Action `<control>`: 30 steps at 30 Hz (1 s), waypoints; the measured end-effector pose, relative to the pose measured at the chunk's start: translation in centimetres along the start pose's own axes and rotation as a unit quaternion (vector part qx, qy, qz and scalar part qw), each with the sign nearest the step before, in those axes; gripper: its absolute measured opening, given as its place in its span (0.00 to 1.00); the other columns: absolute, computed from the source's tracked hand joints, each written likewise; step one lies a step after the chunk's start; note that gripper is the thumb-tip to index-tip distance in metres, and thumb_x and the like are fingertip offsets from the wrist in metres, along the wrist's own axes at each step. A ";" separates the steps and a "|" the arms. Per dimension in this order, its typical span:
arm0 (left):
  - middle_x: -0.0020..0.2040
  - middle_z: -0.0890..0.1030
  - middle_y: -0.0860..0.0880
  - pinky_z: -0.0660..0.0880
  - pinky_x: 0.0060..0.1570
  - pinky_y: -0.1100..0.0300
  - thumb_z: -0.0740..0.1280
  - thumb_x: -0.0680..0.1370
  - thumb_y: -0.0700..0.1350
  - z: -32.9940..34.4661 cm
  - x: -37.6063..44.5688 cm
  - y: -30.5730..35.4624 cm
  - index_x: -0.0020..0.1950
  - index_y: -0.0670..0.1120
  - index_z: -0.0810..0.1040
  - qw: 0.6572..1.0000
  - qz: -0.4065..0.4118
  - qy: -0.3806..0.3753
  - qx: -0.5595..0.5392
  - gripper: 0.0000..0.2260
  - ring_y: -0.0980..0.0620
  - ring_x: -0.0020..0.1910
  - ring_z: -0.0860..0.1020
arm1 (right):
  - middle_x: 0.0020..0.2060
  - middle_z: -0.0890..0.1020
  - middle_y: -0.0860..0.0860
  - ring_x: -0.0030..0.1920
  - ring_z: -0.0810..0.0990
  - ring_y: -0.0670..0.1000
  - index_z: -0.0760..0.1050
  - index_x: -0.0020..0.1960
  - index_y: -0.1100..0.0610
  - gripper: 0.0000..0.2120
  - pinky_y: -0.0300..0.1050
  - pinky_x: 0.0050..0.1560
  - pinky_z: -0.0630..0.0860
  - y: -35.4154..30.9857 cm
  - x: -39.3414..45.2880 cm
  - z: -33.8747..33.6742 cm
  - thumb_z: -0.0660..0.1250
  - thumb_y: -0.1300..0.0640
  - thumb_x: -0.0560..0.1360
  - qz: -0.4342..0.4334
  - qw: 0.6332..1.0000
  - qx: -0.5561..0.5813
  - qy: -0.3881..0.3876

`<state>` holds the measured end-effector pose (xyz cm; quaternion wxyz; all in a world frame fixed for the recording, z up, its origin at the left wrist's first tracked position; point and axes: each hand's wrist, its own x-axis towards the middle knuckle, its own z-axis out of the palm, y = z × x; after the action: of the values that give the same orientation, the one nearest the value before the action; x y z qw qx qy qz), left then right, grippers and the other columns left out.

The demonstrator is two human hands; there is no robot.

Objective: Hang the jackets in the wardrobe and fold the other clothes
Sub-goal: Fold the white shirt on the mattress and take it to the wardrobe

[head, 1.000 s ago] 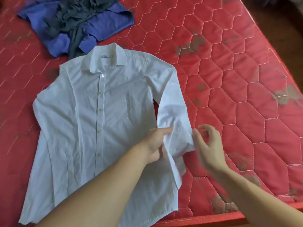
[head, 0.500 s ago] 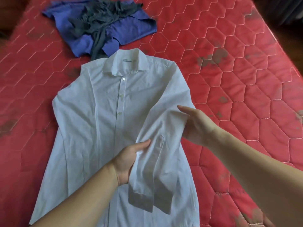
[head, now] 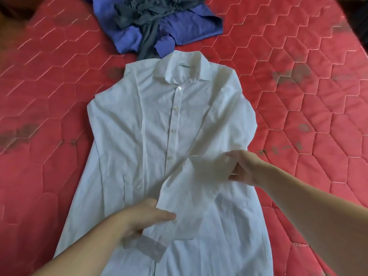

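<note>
A white button-up shirt (head: 151, 124) lies flat, front up and collar away from me, on the red quilted mattress (head: 298, 108). Its right-hand sleeve (head: 199, 188) is folded diagonally across the front of the shirt. My left hand (head: 143, 218) grips the sleeve near the cuff, low on the shirt front. My right hand (head: 245, 168) pinches the sleeve's outer edge at the shirt's right side.
A crumpled blue garment (head: 187, 26) with a dark grey garment (head: 143, 14) heaped on it lies just beyond the collar. The mattress's near edge runs along the lower right. Stained red quilting stretches left and right of the shirt.
The sleeve was out at the shirt's right side and has been carried across the front. My left hand moved down and left with the cuff; the view shifted toward the shirt.
</note>
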<state>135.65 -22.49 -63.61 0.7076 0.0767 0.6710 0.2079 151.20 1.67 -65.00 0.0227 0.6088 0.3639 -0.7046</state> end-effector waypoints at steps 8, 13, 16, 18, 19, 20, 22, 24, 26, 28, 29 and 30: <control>0.58 0.83 0.45 0.78 0.57 0.53 0.72 0.75 0.39 -0.1 0.3 -1.2 0.63 0.43 0.79 0.992 -0.006 -0.124 -0.040 0.16 0.46 0.58 0.81 | 0.50 0.85 0.57 0.54 0.83 0.57 0.78 0.59 0.58 0.22 0.56 0.56 0.76 -3.5 0.8 -1.0 0.63 0.42 0.76 -0.052 0.987 0.146 -0.031; 0.55 0.84 0.52 0.75 0.62 0.56 0.73 0.75 0.45 1.1 2.5 -2.4 0.62 0.48 0.80 0.998 0.004 -0.070 0.009 0.15 0.54 0.56 0.82 | 0.52 0.85 0.57 0.53 0.84 0.56 0.75 0.63 0.59 0.20 0.56 0.55 0.77 -5.9 2.7 -2.6 0.59 0.47 0.79 -0.089 0.967 0.237 -0.020; 0.53 0.85 0.54 0.76 0.60 0.57 0.73 0.75 0.47 1.7 3.5 -3.1 0.59 0.50 0.81 0.999 0.004 -0.040 0.009 0.13 0.55 0.54 0.82 | 0.56 0.83 0.56 0.57 0.82 0.57 0.74 0.66 0.57 0.19 0.56 0.58 0.76 -7.1 3.7 -3.2 0.56 0.51 0.80 -0.125 0.963 0.240 -0.012; 0.51 0.86 0.52 0.78 0.57 0.56 0.72 0.75 0.48 1.9 4.0 -3.4 0.57 0.48 0.81 1.000 -0.004 -0.025 0.010 0.11 0.54 0.51 0.83 | 0.56 0.83 0.55 0.57 0.82 0.56 0.75 0.64 0.55 0.16 0.55 0.59 0.75 -7.7 4.2 -3.8 0.56 0.54 0.80 -0.151 0.958 0.244 -0.003; 0.48 0.86 0.51 0.79 0.54 0.54 0.72 0.75 0.48 2.1 4.2 -3.5 0.55 0.47 0.82 1.000 -0.007 -0.019 0.018 0.10 0.52 0.49 0.84 | 0.56 0.83 0.55 0.57 0.82 0.56 0.76 0.63 0.55 0.16 0.55 0.58 0.76 -7.9 4.3 -4.1 0.56 0.55 0.80 -0.159 0.958 0.239 0.001; 0.46 0.86 0.49 0.81 0.51 0.52 0.73 0.75 0.47 2.1 4.4 -3.7 0.54 0.45 0.82 1.000 -0.006 -0.011 0.027 0.10 0.52 0.46 0.84 | 0.56 0.83 0.55 0.56 0.82 0.56 0.76 0.63 0.56 0.15 0.54 0.55 0.77 -7.9 4.6 -4.2 0.56 0.56 0.80 -0.161 0.961 0.223 0.009; 0.42 0.86 0.48 0.82 0.45 0.51 0.73 0.75 0.46 2.3 4.5 -3.8 0.52 0.43 0.82 0.999 -0.003 0.004 0.034 0.09 0.51 0.41 0.83 | 0.54 0.84 0.54 0.52 0.83 0.55 0.76 0.61 0.56 0.13 0.54 0.48 0.79 -7.3 4.7 -4.2 0.60 0.56 0.78 -0.136 0.976 0.162 0.053; 0.42 0.86 0.48 0.82 0.43 0.52 0.73 0.75 0.46 2.4 4.6 -3.8 0.51 0.43 0.82 0.999 -0.001 0.014 0.037 0.08 0.51 0.40 0.84 | 0.47 0.83 0.53 0.45 0.83 0.55 0.78 0.54 0.56 0.09 0.54 0.47 0.81 -5.6 4.3 -4.0 0.67 0.54 0.76 -0.113 0.985 0.082 0.096; 0.44 0.86 0.48 0.82 0.46 0.51 0.73 0.75 0.48 2.5 4.4 -3.7 0.51 0.45 0.82 0.999 0.001 0.019 0.046 0.08 0.50 0.43 0.84 | 0.40 0.82 0.54 0.39 0.82 0.55 0.78 0.49 0.57 0.09 0.52 0.43 0.81 -3.1 3.4 -3.4 0.69 0.51 0.75 -0.101 0.991 -0.002 0.085; 0.45 0.86 0.49 0.81 0.51 0.48 0.73 0.74 0.50 2.6 4.3 -3.7 0.51 0.47 0.83 0.998 0.004 0.017 0.060 0.09 0.50 0.45 0.85 | 0.38 0.83 0.57 0.35 0.82 0.56 0.79 0.50 0.60 0.12 0.50 0.39 0.81 -0.2 1.9 -2.5 0.71 0.51 0.74 -0.074 0.994 -0.069 0.042; 0.46 0.86 0.49 0.81 0.52 0.47 0.73 0.74 0.50 2.6 4.2 -3.7 0.52 0.48 0.83 0.998 0.004 0.015 0.064 0.09 0.49 0.46 0.85 | 0.38 0.84 0.58 0.36 0.84 0.57 0.79 0.51 0.62 0.13 0.50 0.38 0.82 1.3 1.2 -2.2 0.71 0.52 0.74 -0.054 0.995 -0.083 0.014; 0.46 0.86 0.49 0.80 0.54 0.47 0.73 0.74 0.50 2.6 4.1 -3.7 0.52 0.48 0.83 0.997 0.004 0.014 0.070 0.10 0.48 0.47 0.84 | 0.40 0.85 0.59 0.37 0.85 0.57 0.79 0.52 0.63 0.13 0.50 0.37 0.82 2.6 0.5 -1.9 0.71 0.53 0.74 -0.032 0.995 -0.094 -0.014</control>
<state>138.93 -23.79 -68.61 0.6902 0.1263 0.6933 0.1641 153.91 0.95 -66.69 0.0626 0.5820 0.4470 -0.6764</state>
